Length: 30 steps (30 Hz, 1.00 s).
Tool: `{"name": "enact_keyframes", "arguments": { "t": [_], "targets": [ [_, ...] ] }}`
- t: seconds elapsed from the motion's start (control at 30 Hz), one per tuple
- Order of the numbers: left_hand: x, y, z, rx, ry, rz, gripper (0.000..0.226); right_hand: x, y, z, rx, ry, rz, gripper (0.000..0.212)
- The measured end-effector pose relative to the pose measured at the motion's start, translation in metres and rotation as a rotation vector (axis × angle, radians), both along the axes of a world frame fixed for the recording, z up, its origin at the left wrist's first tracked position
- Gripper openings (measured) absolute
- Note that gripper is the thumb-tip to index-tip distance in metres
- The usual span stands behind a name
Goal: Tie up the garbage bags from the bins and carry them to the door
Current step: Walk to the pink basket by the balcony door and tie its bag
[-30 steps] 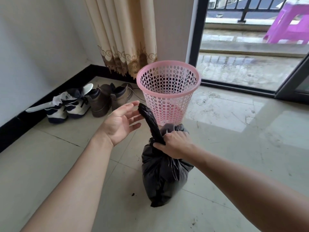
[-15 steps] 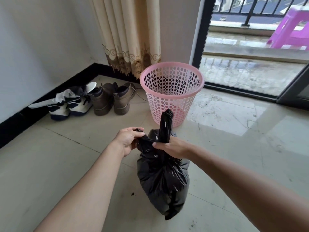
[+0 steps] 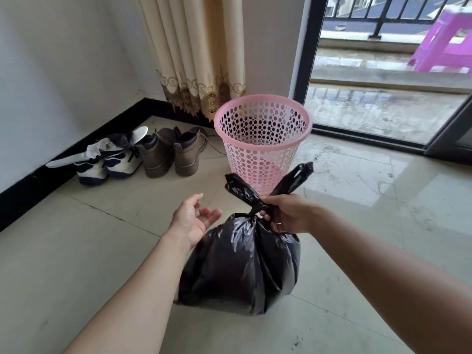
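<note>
A full black garbage bag point(image 3: 240, 264) stands on the tiled floor in front of me. Its neck is knotted, and two twisted ends stick up from the knot, one to the left and one to the right. My right hand point(image 3: 288, 213) grips the neck at the knot, fingers wrapped around it. My left hand point(image 3: 195, 218) hovers just left of the bag, palm up and fingers apart, holding nothing. Behind the bag stands a pink perforated bin point(image 3: 263, 139) with no liner in it.
Two pairs of shoes point(image 3: 143, 154) line the wall at the left, under a beige curtain point(image 3: 199, 60). A sliding glass door point(image 3: 383, 80) at the right looks onto a balcony with a purple stool point(image 3: 444, 44). Open tiled floor lies to the right.
My left hand has let go of the bag's top and opened beside it. The neck now shows a knot with two ends spread apart. My right hand keeps its grip.
</note>
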State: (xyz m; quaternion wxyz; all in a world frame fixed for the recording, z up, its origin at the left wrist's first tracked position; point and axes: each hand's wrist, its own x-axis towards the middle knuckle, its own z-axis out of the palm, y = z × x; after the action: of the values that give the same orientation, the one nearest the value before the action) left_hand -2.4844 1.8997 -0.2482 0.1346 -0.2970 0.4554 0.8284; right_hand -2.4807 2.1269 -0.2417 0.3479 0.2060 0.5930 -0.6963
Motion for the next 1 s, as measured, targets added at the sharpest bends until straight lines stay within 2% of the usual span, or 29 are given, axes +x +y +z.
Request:
{"name": "enact_keyframes", "arguments": {
  "t": [0.13,0.2,0.3,0.43,0.6,0.77,0.9,1.0],
  "targets": [
    [0.012,0.016,0.002,-0.280,0.175,-0.573,0.021,-0.001,-0.002,0.005,-0.100,-0.026,0.007,0.024],
    [0.014,0.022,-0.001,-0.421,0.238,-0.687,0.018,0.001,-0.005,0.005,-0.115,-0.029,0.034,0.029],
    [0.016,0.025,-0.008,-0.605,0.306,-0.733,0.013,0.006,-0.004,0.004,-0.140,-0.043,0.078,0.036],
    [0.019,0.028,-0.012,-0.672,0.327,-0.769,0.012,0.008,-0.004,0.003,-0.183,-0.077,0.142,0.038],
    [0.023,0.021,-0.014,-0.393,0.205,-0.784,0.019,0.005,0.001,0.007,-0.218,-0.062,0.184,0.028],
    [0.027,0.022,-0.015,-0.391,0.214,-0.783,0.011,0.010,0.002,0.002,-0.242,-0.016,0.307,0.019],
    [0.022,0.014,-0.014,-0.465,0.272,-0.748,0.018,0.011,-0.004,0.005,-0.105,0.122,0.350,0.006],
    [0.016,0.014,-0.011,-0.480,0.202,-0.723,0.022,0.006,-0.012,-0.002,0.185,0.331,0.296,0.016]
  ]
}}
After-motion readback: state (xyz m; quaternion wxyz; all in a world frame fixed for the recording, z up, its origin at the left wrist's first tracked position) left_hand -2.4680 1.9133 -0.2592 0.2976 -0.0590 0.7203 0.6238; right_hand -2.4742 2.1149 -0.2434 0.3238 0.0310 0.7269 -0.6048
